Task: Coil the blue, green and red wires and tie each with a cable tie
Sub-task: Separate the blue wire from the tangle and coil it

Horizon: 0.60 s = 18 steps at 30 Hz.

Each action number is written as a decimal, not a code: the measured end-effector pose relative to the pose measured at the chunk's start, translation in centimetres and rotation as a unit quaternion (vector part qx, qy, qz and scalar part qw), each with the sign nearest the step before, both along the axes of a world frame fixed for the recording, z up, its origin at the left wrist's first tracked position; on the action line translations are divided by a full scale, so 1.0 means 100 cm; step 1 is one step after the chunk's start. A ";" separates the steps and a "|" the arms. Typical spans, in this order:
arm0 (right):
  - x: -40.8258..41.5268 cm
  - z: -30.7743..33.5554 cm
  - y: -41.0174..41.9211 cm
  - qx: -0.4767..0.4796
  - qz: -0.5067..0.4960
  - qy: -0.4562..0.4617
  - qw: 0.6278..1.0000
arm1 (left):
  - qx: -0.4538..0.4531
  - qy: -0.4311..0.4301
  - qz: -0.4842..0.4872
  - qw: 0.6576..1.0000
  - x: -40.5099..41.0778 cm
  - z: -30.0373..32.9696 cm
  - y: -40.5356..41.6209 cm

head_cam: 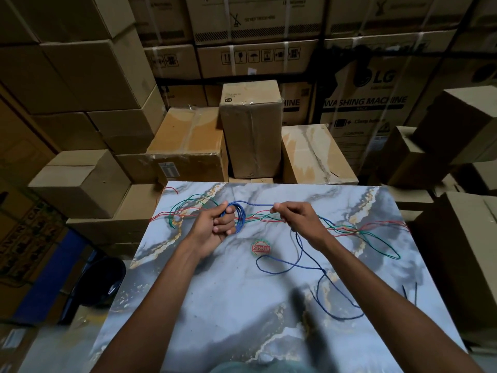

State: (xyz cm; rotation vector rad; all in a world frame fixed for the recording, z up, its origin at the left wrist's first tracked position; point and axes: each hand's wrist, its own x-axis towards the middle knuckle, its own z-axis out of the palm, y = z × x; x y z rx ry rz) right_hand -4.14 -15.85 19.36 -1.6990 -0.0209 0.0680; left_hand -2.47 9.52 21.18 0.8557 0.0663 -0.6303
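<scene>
early in the task, by the look of it: only the blue wire (309, 262) partly coiled, no tie on anything, green wire (382, 247) and red wire (347, 228) lying loose and tangled together across the far half of the marble-patterned tabletop (215, 305), from left edge to right edge.

at the left, red and green strands looping near the table's far left corner. next, left hand (215, 224), fingers curled, gripping a small coil of several blue turns, held just above the tangle. between the hands, one blue strand stretched nearly straight. then right hand (293, 218), thumb and fingers pinching that strand, remaining fingers curled. below and to the right of it, the rest of the blue wire trailing in loose loops over the tabletop toward the near right side, past a round sticker (260, 247).

near the right edge, two thin dark strips (410, 292), possibly cable ties; too small to tell.

left to do, judging from this: finishing the blue coil, tying it, then green and red.
</scene>
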 end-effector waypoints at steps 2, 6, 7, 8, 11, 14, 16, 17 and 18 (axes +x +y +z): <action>-0.004 -0.012 0.000 0.026 0.025 0.059 0.998 | -0.029 0.010 0.004 1.000 -0.001 -0.001 -0.003; -0.018 -0.033 0.002 0.070 0.041 0.115 0.990 | -0.082 0.032 0.049 0.995 -0.003 -0.003 -0.007; -0.023 -0.037 0.001 0.078 0.037 0.122 0.989 | -0.106 0.040 0.066 0.991 -0.003 -0.003 -0.006; -0.028 -0.041 0.000 0.086 0.032 0.130 0.987 | -0.128 0.050 0.084 0.987 -0.001 -0.004 -0.005; -0.040 -0.047 0.000 0.070 0.020 0.126 0.989 | -0.150 0.072 0.128 0.978 0.004 -0.010 0.002; -0.047 -0.046 0.003 -0.092 0.022 0.027 0.995 | -0.125 0.081 0.176 0.973 0.008 -0.020 0.005; -0.049 -0.043 0.005 -0.239 0.048 -0.053 0.968 | -0.101 0.083 0.198 0.972 0.009 -0.023 0.005; -0.050 -0.041 0.006 -0.293 0.065 -0.081 0.950 | -0.093 0.082 0.205 0.971 0.010 -0.023 0.005; -0.050 -0.039 0.006 -0.325 0.079 -0.094 0.938 | -0.089 0.080 0.211 0.970 0.009 -0.022 0.004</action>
